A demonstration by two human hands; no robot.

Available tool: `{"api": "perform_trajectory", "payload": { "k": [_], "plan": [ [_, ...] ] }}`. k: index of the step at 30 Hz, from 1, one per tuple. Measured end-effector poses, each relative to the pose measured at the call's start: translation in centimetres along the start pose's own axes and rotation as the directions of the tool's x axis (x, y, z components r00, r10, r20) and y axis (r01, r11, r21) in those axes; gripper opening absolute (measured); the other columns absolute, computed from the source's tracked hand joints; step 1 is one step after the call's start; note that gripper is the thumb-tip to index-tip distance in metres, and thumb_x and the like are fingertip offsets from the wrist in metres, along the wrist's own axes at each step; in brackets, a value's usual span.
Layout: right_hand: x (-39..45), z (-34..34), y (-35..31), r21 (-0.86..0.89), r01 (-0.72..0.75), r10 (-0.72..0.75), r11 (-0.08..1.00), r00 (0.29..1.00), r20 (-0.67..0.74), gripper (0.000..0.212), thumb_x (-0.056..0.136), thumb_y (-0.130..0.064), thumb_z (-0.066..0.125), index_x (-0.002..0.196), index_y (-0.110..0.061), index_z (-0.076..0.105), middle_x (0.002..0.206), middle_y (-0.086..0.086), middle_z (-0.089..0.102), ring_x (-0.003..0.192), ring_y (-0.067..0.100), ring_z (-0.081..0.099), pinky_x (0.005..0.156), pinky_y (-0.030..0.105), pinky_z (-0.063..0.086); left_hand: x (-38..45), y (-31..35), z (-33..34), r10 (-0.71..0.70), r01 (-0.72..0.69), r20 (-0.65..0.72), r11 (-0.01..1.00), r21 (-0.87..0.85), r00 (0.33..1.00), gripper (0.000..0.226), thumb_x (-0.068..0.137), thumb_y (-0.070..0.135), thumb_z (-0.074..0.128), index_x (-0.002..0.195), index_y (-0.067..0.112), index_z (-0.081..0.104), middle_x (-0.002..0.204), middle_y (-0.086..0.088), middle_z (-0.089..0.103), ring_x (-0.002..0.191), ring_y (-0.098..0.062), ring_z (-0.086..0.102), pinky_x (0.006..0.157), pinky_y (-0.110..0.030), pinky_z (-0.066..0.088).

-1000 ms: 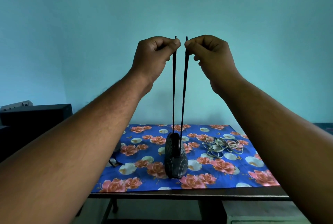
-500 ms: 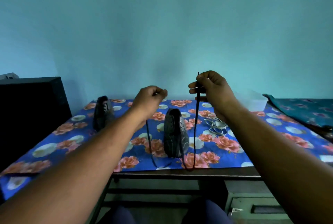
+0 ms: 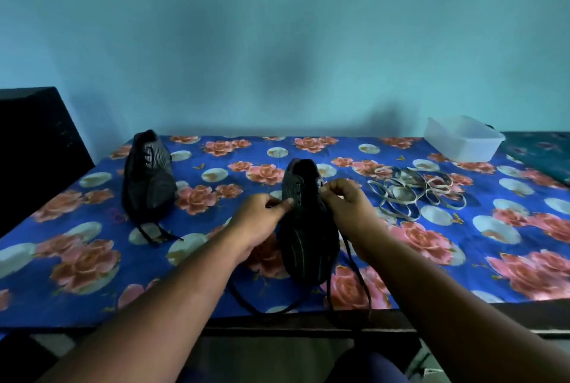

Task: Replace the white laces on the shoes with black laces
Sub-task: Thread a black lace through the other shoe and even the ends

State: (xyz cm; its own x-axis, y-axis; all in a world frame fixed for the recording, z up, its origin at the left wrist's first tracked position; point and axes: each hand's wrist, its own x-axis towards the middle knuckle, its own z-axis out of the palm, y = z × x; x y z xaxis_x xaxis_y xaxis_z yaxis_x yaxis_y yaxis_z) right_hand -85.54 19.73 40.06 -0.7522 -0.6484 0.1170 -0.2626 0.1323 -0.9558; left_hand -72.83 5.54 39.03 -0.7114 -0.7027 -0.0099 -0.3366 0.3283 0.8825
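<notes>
Standing near the tabletop [image 3: 92,305] front edge, the dark shoe [image 3: 308,237] has both hands at its eyelets. Left hand [image 3: 260,222] and right hand [image 3: 347,208] each pinch the black lace [image 3: 354,268], whose slack trails over the edge; white laces [image 3: 413,194] lie heaped just right.

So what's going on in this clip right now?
A person is relacing a dark shoe that stands on a flower-print tablecloth. The left hand and the right hand each pinch at the eyelet area on their own side of it, and the black lace trails loose toward the table's near edge. A second dark shoe stands to the left with black lace ends showing. The removed white laces lie piled to the right, near a clear plastic container.
</notes>
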Motion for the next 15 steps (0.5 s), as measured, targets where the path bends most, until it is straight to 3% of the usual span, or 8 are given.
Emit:
{"api": "perform_trajectory", "payload": {
  "k": [2,5,10,12,15],
  "plan": [
    [1.4,0.6,0.0,0.024,0.020,-0.019,1.000,1.000,-0.010,0.017,0.103,-0.023,0.057,0.094,-0.011,0.063,0.071,-0.005,0.061,0.056,0.004,0.053,0.053,0.019,0.043,1.6,-0.5,0.1,0.015,-0.016,-0.038,0.999,-0.029,0.999,0.019,0.095,0.040,0.069,0.092,0.022,0.074,0.093,0.004,0.076,0.091,-0.014,0.070,0.087,-0.039,0.055],
    [3.9,1.3,-0.4,0.054,0.041,-0.040,0.998,0.999,-0.019,0.015,0.102,-0.024,0.058,0.095,-0.012,0.064,0.072,-0.004,0.061,0.060,0.008,0.053,0.059,0.026,0.045,4.0,-0.7,-0.5,0.031,-0.036,-0.083,0.998,-0.057,0.996,0.011,0.097,0.036,0.068,0.091,0.027,0.071,0.098,0.006,0.075,0.093,-0.013,0.069,0.081,-0.034,0.054],
    [8.7,2.5,-0.1,0.041,0.034,-0.035,0.999,0.999,0.023,0.015,0.101,-0.028,0.059,0.094,-0.015,0.065,0.077,-0.001,0.064,0.069,0.014,0.059,0.069,0.035,0.050,7.8,-0.6,-1.2,0.037,-0.038,-0.085,0.999,-0.009,0.996,0.012,0.096,0.036,0.068,0.087,0.029,0.071,0.092,0.013,0.074,0.090,-0.010,0.069,0.084,-0.035,0.056],
    [9.9,2.5,0.4,0.072,-0.005,0.001,0.997,0.998,0.058,0.015,0.101,-0.026,0.060,0.092,-0.015,0.066,0.075,-0.002,0.064,0.068,0.013,0.060,0.067,0.034,0.051,8.7,-1.0,-1.4,0.047,-0.045,-0.091,0.999,0.026,0.995,0.012,0.096,0.039,0.069,0.087,0.032,0.071,0.093,0.014,0.074,0.091,-0.009,0.069,0.090,-0.040,0.056],
    [10.4,1.6,1.0,0.121,-0.018,0.005,0.992,0.994,0.106,0.014,0.099,-0.021,0.064,0.087,-0.016,0.069,0.076,-0.003,0.068,0.067,0.006,0.063,0.062,0.020,0.050,9.0,-2.0,-1.6,0.082,-0.065,-0.143,0.991,0.119,0.986,0.021,0.093,0.048,0.068,0.095,0.028,0.073,0.097,0.011,0.074,0.093,-0.012,0.068,0.088,-0.043,0.056]
  ]
}}
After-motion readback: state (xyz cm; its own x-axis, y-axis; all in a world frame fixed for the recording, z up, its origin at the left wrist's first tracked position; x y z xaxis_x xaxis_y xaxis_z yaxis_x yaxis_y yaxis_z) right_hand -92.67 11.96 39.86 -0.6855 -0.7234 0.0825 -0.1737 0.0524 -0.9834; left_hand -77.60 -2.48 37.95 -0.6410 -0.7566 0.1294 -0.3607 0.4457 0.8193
